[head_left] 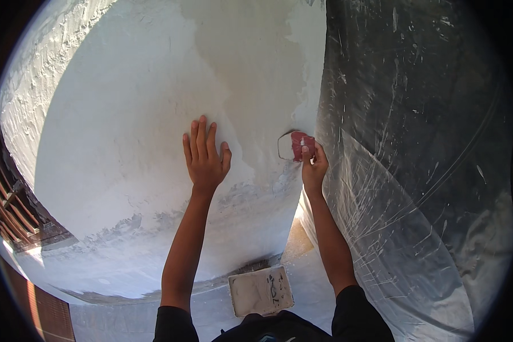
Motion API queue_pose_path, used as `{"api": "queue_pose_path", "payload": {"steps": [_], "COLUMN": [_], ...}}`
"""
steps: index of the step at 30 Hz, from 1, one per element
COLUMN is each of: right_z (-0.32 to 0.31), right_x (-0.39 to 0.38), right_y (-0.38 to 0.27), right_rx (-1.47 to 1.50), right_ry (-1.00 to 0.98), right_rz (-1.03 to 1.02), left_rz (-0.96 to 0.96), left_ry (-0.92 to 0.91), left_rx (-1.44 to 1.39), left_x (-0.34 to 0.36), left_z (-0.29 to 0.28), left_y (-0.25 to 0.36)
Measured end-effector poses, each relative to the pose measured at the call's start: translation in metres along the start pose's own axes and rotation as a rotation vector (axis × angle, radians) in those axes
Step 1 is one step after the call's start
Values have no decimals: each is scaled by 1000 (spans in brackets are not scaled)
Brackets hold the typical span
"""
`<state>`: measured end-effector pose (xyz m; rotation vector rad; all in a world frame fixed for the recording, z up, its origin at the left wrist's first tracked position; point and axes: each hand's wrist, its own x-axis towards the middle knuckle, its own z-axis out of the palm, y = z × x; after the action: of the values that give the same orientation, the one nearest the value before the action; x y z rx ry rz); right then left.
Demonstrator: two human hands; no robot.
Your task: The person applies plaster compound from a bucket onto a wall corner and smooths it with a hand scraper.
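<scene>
My left hand [204, 157] lies flat on a pale plastered wall [125, 114], its fingers spread and nothing in it. At the wall's right edge, my right hand [315, 162] pinches a small red flat piece [300, 145] against the surface. It looks like folded sandpaper, but I cannot be sure of its kind. A thin dark outline [279, 147] loops out to the left of the red piece; whether it is a wire or a mark I cannot tell. Grey damp-looking plaster runs between my two hands.
Dark, paint-spattered plastic sheeting [422, 114] hangs along the right side. Below, a rectangular whitish tray [242, 296] with dark smears stands close to my body. Pale sheeting [114, 322] covers the ground. A brown slatted grille [8, 205] shows at the far left.
</scene>
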<state>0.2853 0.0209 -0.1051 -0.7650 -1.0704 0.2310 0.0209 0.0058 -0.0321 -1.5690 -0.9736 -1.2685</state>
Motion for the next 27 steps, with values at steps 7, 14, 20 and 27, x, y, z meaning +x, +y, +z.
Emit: {"api": "queue_pose_path", "payload": {"steps": [7,14,20,27], "right_z": [-8,-15,-22,-38], "right_x": [-19,-23,-30,-38], "right_y": [16,8,22,50], "right_rx": [54,249,68,-204], "right_ry": [-146,16,-11,-146], "right_rz": [4,95,95,-92], "left_rz": [1,7,7,-2], "left_ry": [-1,-5,-3,-7], "left_rx": [1,15,1,5], "left_x": [1,-1,0,1], "left_z": [2,0,0,1], "left_y": [0,-1,-2,3]}}
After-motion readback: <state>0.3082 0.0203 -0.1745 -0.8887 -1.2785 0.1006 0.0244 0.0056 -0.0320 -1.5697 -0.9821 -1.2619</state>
